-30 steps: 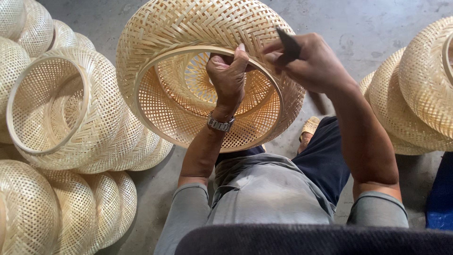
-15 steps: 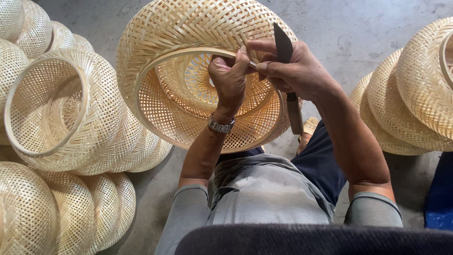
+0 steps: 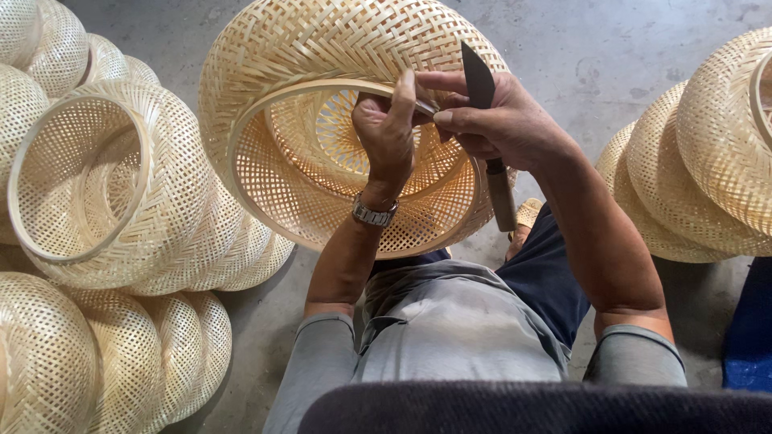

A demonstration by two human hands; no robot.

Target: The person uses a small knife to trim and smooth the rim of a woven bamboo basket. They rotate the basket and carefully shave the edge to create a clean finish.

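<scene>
A woven bamboo basket (image 3: 322, 56) is held up in front of me, its open mouth facing me. My left hand (image 3: 390, 128), with a metal wristwatch, grips the basket's rim hoop (image 3: 265, 205) at the top, thumb up. My right hand (image 3: 503, 120) holds a knife (image 3: 478, 76) with a dark blade pointing up and a handle hanging below the fist. Its fingertips meet the left hand at the rim.
Stacks of similar woven baskets (image 3: 104, 185) lie on the left, more (image 3: 88, 362) at lower left and another pile (image 3: 708, 161) on the right. Grey concrete floor (image 3: 611, 48) lies beneath. A blue object (image 3: 752, 337) sits at the right edge.
The knife has turned from lying flat in my right hand to standing blade-up beside the rim. Both hands stay together at the top of the hoop.
</scene>
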